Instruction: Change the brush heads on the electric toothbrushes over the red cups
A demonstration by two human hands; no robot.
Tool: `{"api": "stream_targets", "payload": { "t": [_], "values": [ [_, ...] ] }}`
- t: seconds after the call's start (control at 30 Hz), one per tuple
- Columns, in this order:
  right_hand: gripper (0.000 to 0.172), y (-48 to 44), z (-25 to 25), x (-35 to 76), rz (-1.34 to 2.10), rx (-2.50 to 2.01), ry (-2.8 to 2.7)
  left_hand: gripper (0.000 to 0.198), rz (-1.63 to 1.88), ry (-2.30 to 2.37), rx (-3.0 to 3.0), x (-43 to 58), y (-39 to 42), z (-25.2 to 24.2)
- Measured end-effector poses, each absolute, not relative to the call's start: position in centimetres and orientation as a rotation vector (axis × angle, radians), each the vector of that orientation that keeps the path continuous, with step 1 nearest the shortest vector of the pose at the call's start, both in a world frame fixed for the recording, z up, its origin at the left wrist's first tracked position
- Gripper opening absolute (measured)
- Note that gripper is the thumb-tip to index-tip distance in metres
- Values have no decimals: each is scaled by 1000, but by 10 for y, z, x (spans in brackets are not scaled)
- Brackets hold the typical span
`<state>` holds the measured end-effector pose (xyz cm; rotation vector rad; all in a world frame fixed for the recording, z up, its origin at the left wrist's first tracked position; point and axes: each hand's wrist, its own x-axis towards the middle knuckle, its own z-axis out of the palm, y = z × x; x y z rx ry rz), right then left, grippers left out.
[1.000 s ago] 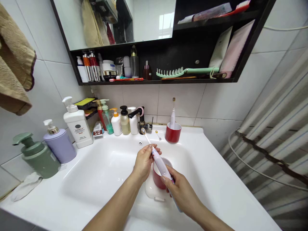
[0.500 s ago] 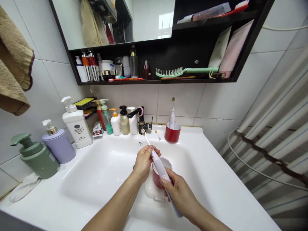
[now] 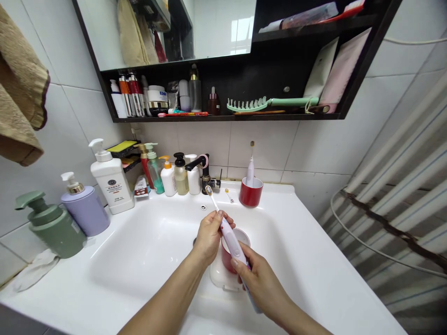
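Note:
Both my hands hold a white and pink electric toothbrush (image 3: 231, 240) over the white sink (image 3: 146, 251). My right hand (image 3: 260, 279) is wrapped round its lower handle. My left hand (image 3: 209, 232) pinches it near the neck, and the brush head (image 3: 208, 190) points up toward the black tap (image 3: 201, 171). Right beneath the handle, a red cup (image 3: 230, 263) stands on a white lid-like object (image 3: 220, 279) in the basin.
A second red cup (image 3: 250, 191) with another electric toothbrush stands at the sink's back rim. Pump bottles line the left rim: green (image 3: 49, 225), lilac (image 3: 84, 207), white (image 3: 111, 179). A dark shelf (image 3: 226, 116) with toiletries and a green hairbrush hangs above. A brown towel (image 3: 21, 93) hangs left.
Almost nothing differs. My hands and the toothbrush have shifted very slightly toward me and to the left; the grip is the same.

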<state>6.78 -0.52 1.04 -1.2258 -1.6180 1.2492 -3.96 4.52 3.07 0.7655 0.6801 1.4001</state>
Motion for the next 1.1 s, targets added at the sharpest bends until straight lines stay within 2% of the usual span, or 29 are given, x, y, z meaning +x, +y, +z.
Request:
{"api": "stream_targets", "payload": {
  "t": [0.73,0.97,1.1],
  "values": [
    [30,-7,11,65,1463,-1179,-1456,21,1418,708,736,-36,45,25],
    [22,-7,14,66,1443,-1168,-1447,19,1346,631,740,-34,42,27],
    [24,-9,16,65,1505,-1186,-1425,19,1253,631,743,-35,41,28]
  ]
}}
